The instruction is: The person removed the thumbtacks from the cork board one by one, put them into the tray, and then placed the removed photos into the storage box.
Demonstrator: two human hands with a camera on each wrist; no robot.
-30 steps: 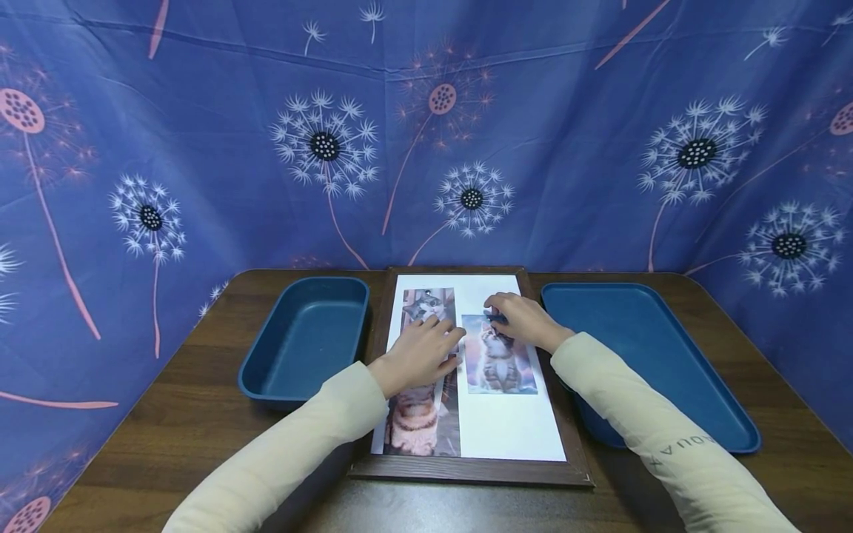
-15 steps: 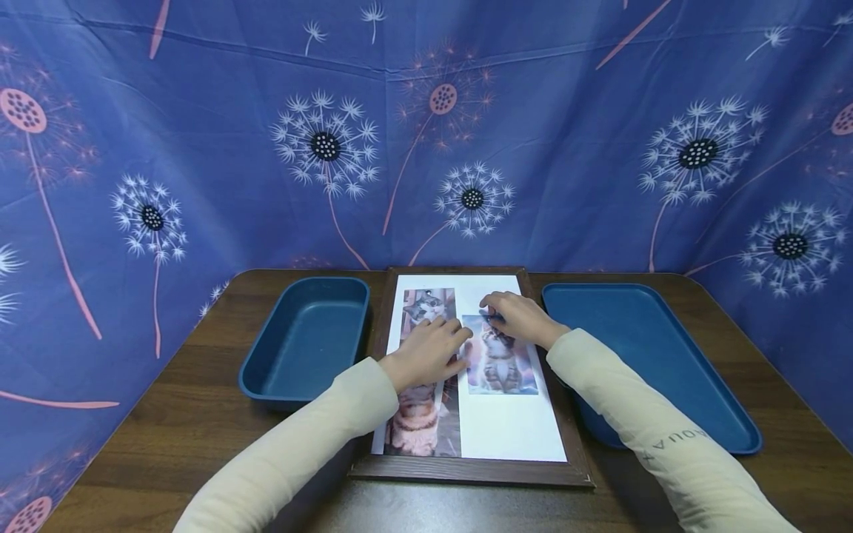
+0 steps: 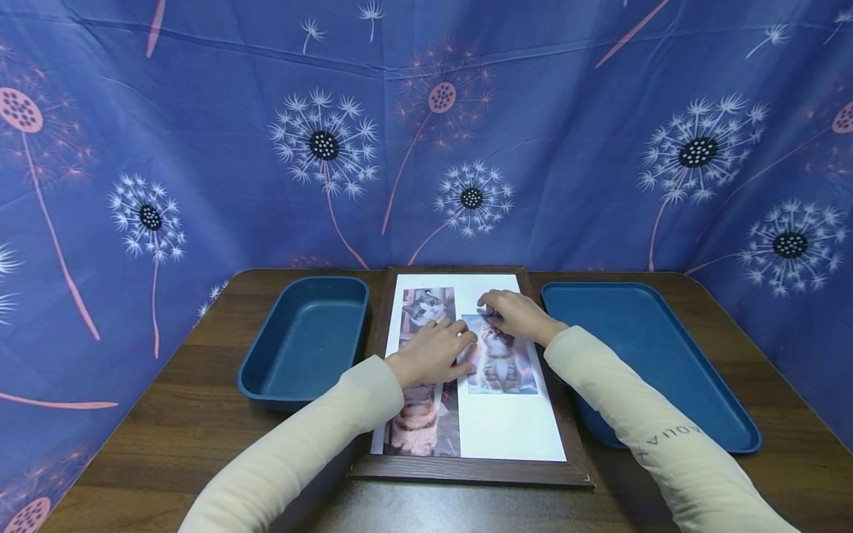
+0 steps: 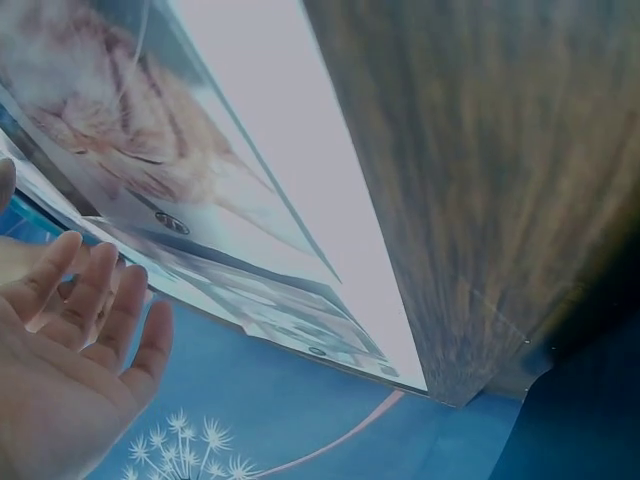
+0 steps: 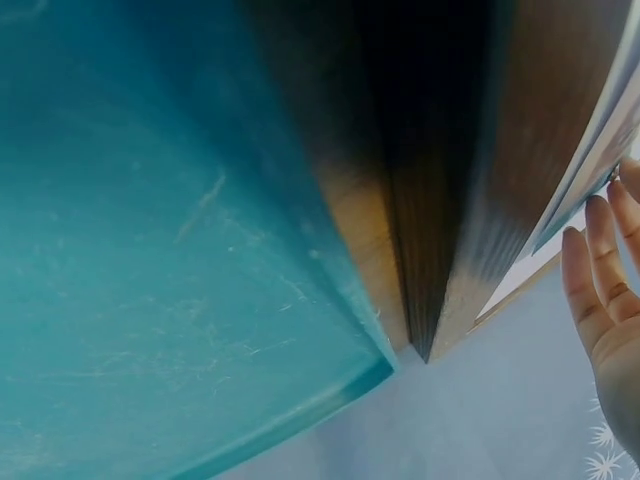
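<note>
A dark wooden frame [image 3: 466, 470] lies on the table with a white board [image 3: 513, 429] inside it. Cat photos [image 3: 426, 305] run down the board's left side. A kitten photo [image 3: 500, 370] is on its right half. My left hand [image 3: 429, 355] hovers over the left photos, fingers relaxed, thumb and fingertips by the kitten photo's left edge. At that photo's top edge my right hand [image 3: 518, 317] has bent fingers and thumb around a small dark piece [image 5: 613, 174], mostly hidden. Small round dark fasteners [image 4: 172, 222] sit on the left photos.
A deep blue tray [image 3: 303, 348] stands left of the frame. To its right is a shallow blue tray [image 3: 640, 340], partly under my right sleeve [image 3: 640, 414]. A blue dandelion-print cloth [image 3: 400, 148] hangs behind the wooden table [image 3: 166, 437].
My left hand has shifted right, closer to the kitten photo's left edge. My right hand has moved slightly left along its top. Photos and frame stay put.
</note>
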